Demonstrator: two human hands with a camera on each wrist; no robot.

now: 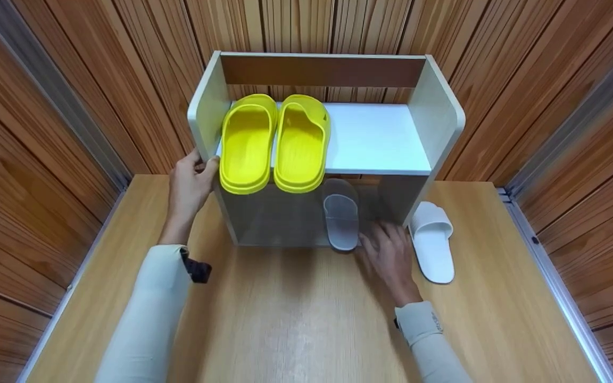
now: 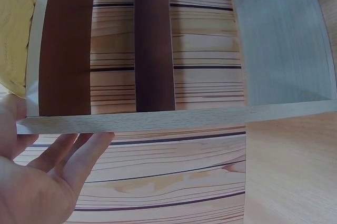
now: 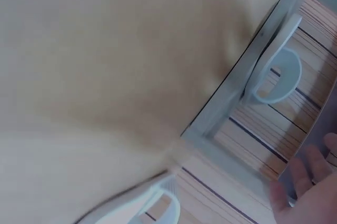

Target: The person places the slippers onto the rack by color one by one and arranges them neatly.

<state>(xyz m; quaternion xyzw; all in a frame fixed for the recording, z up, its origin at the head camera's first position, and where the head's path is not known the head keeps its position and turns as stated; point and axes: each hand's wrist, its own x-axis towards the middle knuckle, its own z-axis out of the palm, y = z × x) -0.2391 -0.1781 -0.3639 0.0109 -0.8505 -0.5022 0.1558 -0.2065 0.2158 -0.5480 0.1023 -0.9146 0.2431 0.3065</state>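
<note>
A small white two-tier shoe rack (image 1: 378, 141) stands against the wall. My left hand (image 1: 187, 183) grips the front edge of its left side panel (image 2: 184, 119), thumb on one face and fingers on the other. My right hand (image 1: 391, 255) is at the lower tier's right front, beside a white slipper (image 1: 341, 226) on that tier. In the right wrist view its fingers (image 3: 300, 176) are extended and apart from that slipper, with nothing held. The matching white slipper (image 1: 434, 250) is on the floor outside the rack's right side. Two yellow clogs (image 1: 247, 149) sit side by side on the upper tier's left.
Wood-patterned panels (image 1: 296, 24) enclose the back and both sides. Metal rails (image 1: 556, 276) run along the side edges of the light wooden floor (image 1: 296, 319). The clogs' heels jut past the upper shelf's front edge.
</note>
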